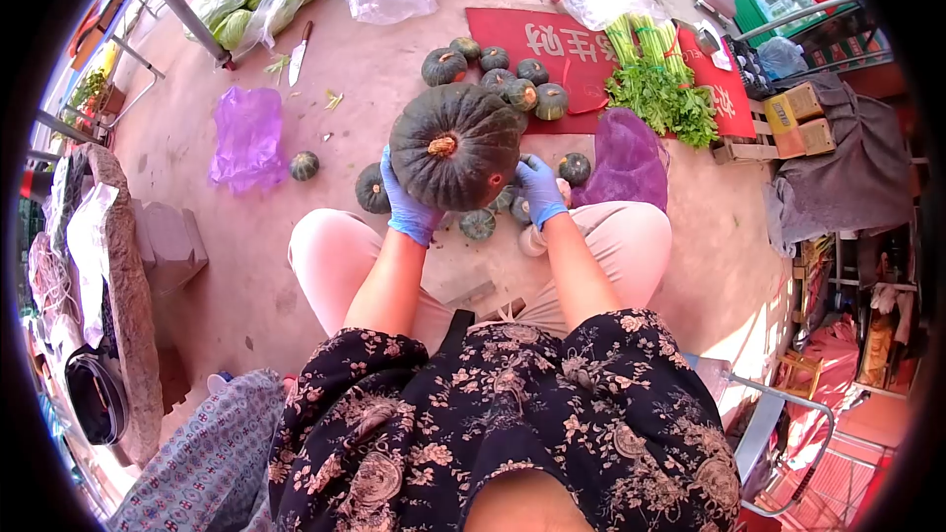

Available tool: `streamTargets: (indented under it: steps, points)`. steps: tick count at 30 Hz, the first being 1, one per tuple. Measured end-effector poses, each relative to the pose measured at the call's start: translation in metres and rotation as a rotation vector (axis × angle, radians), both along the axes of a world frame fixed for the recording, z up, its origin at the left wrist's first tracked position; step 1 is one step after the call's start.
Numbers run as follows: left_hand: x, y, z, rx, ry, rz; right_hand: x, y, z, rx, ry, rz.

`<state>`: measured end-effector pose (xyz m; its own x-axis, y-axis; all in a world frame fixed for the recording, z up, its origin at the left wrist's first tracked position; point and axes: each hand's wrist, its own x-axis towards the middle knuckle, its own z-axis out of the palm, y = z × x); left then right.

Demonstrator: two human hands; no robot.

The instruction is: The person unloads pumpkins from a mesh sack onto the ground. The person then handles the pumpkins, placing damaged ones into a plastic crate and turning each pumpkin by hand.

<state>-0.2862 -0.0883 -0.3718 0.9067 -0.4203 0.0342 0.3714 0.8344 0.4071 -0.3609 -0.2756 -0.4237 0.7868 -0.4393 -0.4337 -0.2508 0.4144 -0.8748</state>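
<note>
A large dark green ribbed pumpkin (458, 123) with a tan stem is held up in front of my knees. My left hand (408, 207), in a blue glove, cups its lower left side. On the lower right, my gloved right hand (539, 189) grips the same pumpkin. Beneath and behind it, small green pumpkins (478, 225) lie on the floor, partly hidden by the big one. Several more small pumpkins (496, 58) are grouped beyond it, by the edge of a red mat (581, 54). A purple mesh bag (626, 163) lies to the right of my right hand.
Celery bunches (662, 79) lie on the mat. A knife (300, 54) rests on the floor near bagged cabbages (251, 5). A purple plastic bag (245, 138) and a lone small pumpkin (304, 166) are to the left. A stone-edged table (128, 305) stands at far left.
</note>
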Motion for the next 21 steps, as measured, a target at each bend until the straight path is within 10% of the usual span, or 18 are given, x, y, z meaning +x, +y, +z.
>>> streamTargets:
  steps: [6, 10, 21]
  points:
    - [0.004, 0.034, -0.005, -0.364, 0.086, -0.176, 0.041, 0.046, 0.151, -0.433, -0.519, 0.319]
    - [0.003, 0.05, 0.001, -0.298, 0.086, -0.187, 0.069, 0.091, 0.174, -1.252, -0.527, 0.489]
    - [-0.004, 0.079, -0.002, -0.204, 0.077, -0.102, 0.104, 0.103, 0.166, -1.16, -0.154, 0.383]
